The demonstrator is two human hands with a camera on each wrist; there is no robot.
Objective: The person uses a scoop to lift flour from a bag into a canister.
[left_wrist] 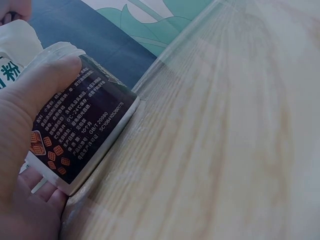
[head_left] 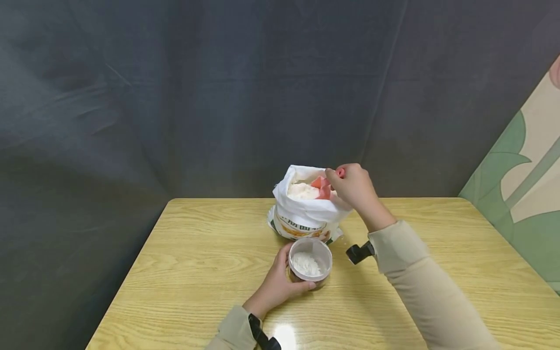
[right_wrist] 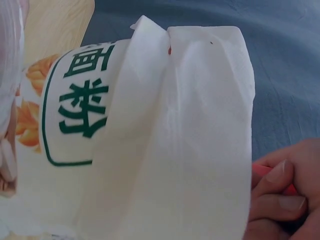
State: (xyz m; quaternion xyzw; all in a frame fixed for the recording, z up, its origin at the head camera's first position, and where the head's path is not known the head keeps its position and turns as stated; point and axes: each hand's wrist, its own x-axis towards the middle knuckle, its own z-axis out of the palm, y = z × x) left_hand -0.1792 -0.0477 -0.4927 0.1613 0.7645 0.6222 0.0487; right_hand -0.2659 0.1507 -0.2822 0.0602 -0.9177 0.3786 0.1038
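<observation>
In the head view a white flour bag (head_left: 306, 214) stands upright with its top rolled down and white flour (head_left: 303, 191) inside. My right hand (head_left: 352, 187) grips the handle of a red scoop (head_left: 323, 187), whose bowl sits in the flour. The right wrist view shows the fingers (right_wrist: 280, 202) curled round the red handle, while the bag's side hides the scoop bowl. Just in front of the bag, my left hand (head_left: 280, 279) holds a clear plastic tub (head_left: 327, 257) with some flour at its bottom. Its dark printed label (left_wrist: 90, 120) faces the left wrist camera.
The wooden table (head_left: 210, 262) carries the bag and the tub. Behind it hangs a dark cloth (head_left: 262, 97), close to the bag. A wall with a leaf pattern (head_left: 525, 194) rises at the right. Each wrist wears a black camera mount (head_left: 360, 253).
</observation>
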